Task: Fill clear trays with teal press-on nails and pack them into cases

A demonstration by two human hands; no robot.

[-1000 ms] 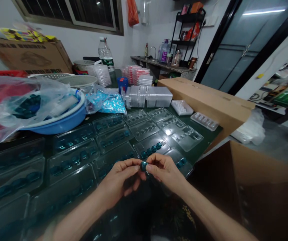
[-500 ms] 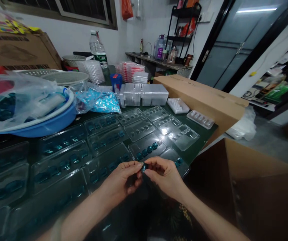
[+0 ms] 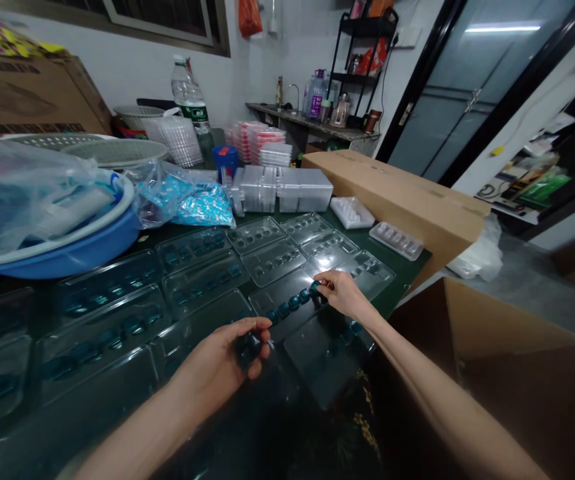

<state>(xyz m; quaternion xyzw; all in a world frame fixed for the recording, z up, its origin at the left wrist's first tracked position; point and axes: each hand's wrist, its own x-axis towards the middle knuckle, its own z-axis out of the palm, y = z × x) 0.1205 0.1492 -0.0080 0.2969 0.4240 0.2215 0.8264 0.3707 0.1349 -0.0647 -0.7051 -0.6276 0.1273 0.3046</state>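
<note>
1. Glossy dark teal capsule point(image 3: 247, 348), tucked into the left hand point(image 3: 212, 373) just above a clear plastic blister tray; left fingers point(image 3: 260, 328) pressed together and curled around it, part of the capsule hidden.
2. Right hand point(image 3: 343, 295) reaching across to a row of small teal capsules point(image 3: 287, 304) in a neighbouring clear blister tray point(image 3: 272, 299); right fingers point(image 3: 321, 283) bunched together on the row's far end, touching the last capsule, pinch or light touch impossible to tell.
3. Rows of clear plastic blister trays point(image 3: 202, 277) side by side across a dark green tabletop point(image 3: 397, 277), teal capsules lying in the trays to the left.
4. Blocky stack of clear plastic containers point(image 3: 280, 190) at the trays' far edge, beside a crumpled plastic bag of pale blue packets point(image 3: 202, 205).
5. Round blue plastic basin point(image 3: 62, 265) at left under clear film; long brown cardboard box point(image 3: 392, 187) at right, open brown carton point(image 3: 512, 320) in the near right corner.
</note>
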